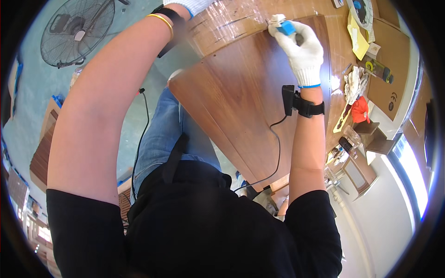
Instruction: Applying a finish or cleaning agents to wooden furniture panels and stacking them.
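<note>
My right hand [306, 52], in a white knit glove with a blue cuff edge, is closed round a small blue block [287, 28]. A crumpled whitish bit [277, 19] shows beside the block at the fingertips; I cannot make out what it is. The hand is over the far edge of a brown wooden panel [245, 88], which has a smooth, shiny face. My left hand [197, 3] wears a white glove too. It reaches past the panel's far left side to the top edge of the picture, where its fingers are cut off from sight.
Under the panel lies a wooden table [232, 21] with glossy film on it. Yellow paper [357, 39], a bottle [378, 69], rags [356, 83] and a red cloth-like item [360, 110] lie along the right. A black cable [279, 143] crosses the panel. A floor fan [76, 32] stands far left.
</note>
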